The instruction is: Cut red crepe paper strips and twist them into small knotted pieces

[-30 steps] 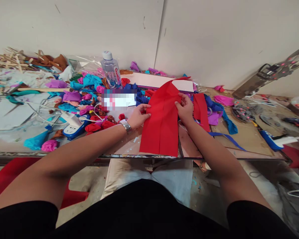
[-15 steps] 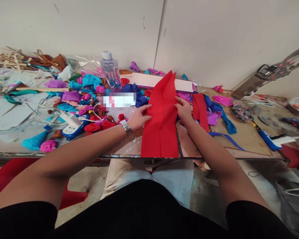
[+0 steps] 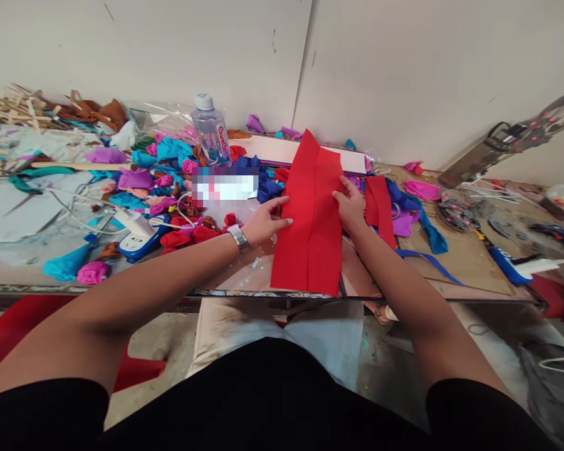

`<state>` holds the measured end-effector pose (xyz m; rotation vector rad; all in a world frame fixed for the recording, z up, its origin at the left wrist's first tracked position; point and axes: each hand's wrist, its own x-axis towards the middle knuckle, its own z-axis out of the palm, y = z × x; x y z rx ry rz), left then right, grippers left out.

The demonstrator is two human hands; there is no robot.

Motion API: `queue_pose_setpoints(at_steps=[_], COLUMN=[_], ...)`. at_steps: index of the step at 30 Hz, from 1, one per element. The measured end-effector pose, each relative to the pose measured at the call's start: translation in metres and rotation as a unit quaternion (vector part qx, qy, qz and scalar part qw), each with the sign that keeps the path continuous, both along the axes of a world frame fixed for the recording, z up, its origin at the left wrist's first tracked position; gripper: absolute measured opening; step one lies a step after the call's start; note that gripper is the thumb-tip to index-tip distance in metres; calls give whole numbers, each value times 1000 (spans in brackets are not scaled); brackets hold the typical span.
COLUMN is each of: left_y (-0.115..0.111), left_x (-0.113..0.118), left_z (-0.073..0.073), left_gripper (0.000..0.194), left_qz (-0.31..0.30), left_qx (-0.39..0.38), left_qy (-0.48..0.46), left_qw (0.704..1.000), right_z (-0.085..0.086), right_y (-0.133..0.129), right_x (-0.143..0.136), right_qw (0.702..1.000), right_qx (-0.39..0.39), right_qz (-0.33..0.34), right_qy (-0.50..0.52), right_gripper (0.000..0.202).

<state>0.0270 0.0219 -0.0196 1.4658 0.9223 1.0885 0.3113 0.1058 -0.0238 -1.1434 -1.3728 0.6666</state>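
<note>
A long red sheet, thin like crepe paper or cloth, stands out in front of me with a lengthwise crease down its middle. My left hand, wearing a metal watch, has its thumb and fingers at the sheet's left edge. At the right edge, my right hand holds the sheet between thumb and fingers, some of them hidden behind it. The sheet's lower end lies by the front of the table, and its top reaches over a white strip. Another red piece lies just right of my right hand.
Crumpled colourful scraps surround a water bottle at the left. Nearer sit a blue-and-white power strip with cables and green-handled pliers. A dark bottle and a blue-and-white tool are at the right. A pale wall rises behind.
The red sheet's pointed, folded top has opened out flatter and wider, its upper right corner shifting right. My hands stay at its two edges, the right one slightly further right.
</note>
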Motion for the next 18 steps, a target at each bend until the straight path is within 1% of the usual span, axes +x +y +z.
queue_pose_setpoints(at_steps=[3, 5, 9, 12, 16, 18], left_y=[1, 2, 1, 1, 3, 3], left_x=[0, 0, 0, -1, 0, 1], left_z=[0, 0, 0, -1, -1, 0], left_gripper=[69, 63, 75, 82, 93, 97], left_qz=[-10, -10, 12, 31, 14, 13], left_qx=[33, 47, 18, 8, -30, -32], left_qy=[26, 24, -3, -24, -51, -69], left_qw=[999, 999, 1000, 999, 998, 997], right_z=[-4, -5, -2, 0, -2, -3], right_y=[4, 5, -1, -7, -11, -12], right_x=[2, 2, -1, -4, -4, -3], right_qw=[1000, 1000, 1000, 1000, 997, 994], right_qx=[-15, -23, -26, -23, -62, -84], right_qz=[-1, -6, 0, 18, 47, 59], right_qy=[-6, -1, 3, -4, -13, -23], right_gripper=[66, 67, 66, 59, 50, 50])
